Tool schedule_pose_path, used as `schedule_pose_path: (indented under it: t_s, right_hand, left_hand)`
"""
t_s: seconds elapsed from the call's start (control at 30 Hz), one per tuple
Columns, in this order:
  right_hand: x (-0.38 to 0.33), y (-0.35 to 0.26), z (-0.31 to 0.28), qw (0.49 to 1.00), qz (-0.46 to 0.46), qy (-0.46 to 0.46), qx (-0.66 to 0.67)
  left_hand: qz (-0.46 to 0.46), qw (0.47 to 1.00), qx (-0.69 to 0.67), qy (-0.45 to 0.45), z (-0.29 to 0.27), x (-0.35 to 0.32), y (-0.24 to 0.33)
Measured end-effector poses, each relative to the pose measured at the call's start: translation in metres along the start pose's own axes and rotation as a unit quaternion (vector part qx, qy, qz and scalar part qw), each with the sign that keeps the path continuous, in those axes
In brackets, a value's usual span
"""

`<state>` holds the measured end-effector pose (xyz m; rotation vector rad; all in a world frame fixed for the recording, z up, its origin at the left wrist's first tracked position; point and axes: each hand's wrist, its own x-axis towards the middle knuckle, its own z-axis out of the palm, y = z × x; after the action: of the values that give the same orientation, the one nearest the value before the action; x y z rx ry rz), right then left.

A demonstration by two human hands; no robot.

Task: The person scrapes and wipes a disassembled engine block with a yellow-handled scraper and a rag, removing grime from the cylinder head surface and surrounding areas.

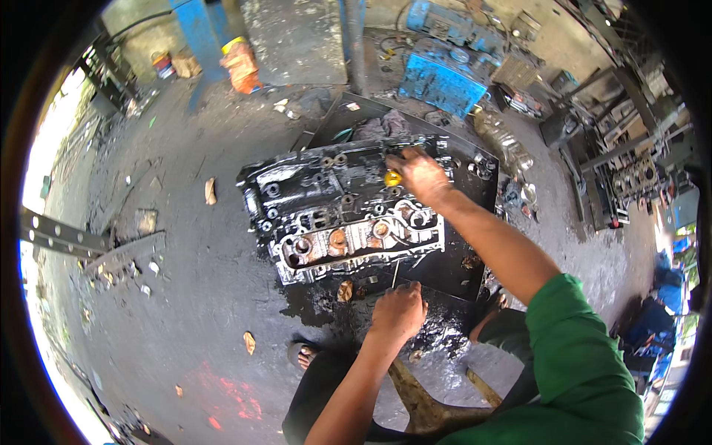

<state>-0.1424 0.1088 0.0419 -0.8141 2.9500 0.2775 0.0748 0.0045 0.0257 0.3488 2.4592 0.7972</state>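
Note:
A greasy black engine block (pixel 326 196) lies in a shallow black metal tray (pixel 475 278) on the concrete floor, its pale gasket face (pixel 363 241) turned toward me. My right hand (pixel 419 174) reaches over the far top of the block and grips a tool with a yellow handle (pixel 392 178). My left hand (pixel 399 311) is closed at the tray's near edge, apparently on a thin dark rod; what it holds is hard to make out. My foot in a sandal (pixel 302 356) rests on the wet floor below.
A blue machine (pixel 445 81) stands behind the tray, with metal parts and frames (pixel 615 170) piled to the right. An orange container (pixel 241 65) sits at the back. A perforated steel bar (pixel 63 237) lies at left. Oily puddles and small stones dot the floor.

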Motion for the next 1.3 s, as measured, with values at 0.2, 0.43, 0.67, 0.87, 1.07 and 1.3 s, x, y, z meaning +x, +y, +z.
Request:
schedule_pose_path:
  t_s: [0.2, 0.43, 0.67, 0.87, 1.07, 1.3]
  right_hand:
    - [0.005, 0.005, 0.011, 0.996, -0.01, 0.055, 0.076]
    - [-0.023, -0.021, 0.032, 0.889, -0.154, 0.318, 0.29]
    - [-0.01, -0.043, 0.049, 0.86, 0.003, 0.36, 0.361]
    - [0.005, -0.023, 0.028, 0.848, -0.105, 0.451, 0.259]
    - [0.01, -0.034, 0.005, 0.898, 0.058, 0.277, 0.336]
    - [0.029, -0.04, 0.031, 0.891, 0.11, 0.305, 0.317]
  left_hand:
    - [0.029, 0.996, 0.002, 0.085, -0.006, -0.011, -0.009]
    - [0.039, 0.998, 0.005, 0.043, 0.002, 0.002, 0.004]
    - [0.027, 0.999, 0.045, 0.013, 0.028, 0.012, 0.002]
    - [0.033, 0.999, 0.024, 0.017, 0.035, 0.015, 0.007]
    - [0.037, 0.998, 0.021, 0.043, 0.031, 0.01, 0.005]
    - [0.033, 0.997, 0.014, 0.063, 0.028, 0.001, -0.003]
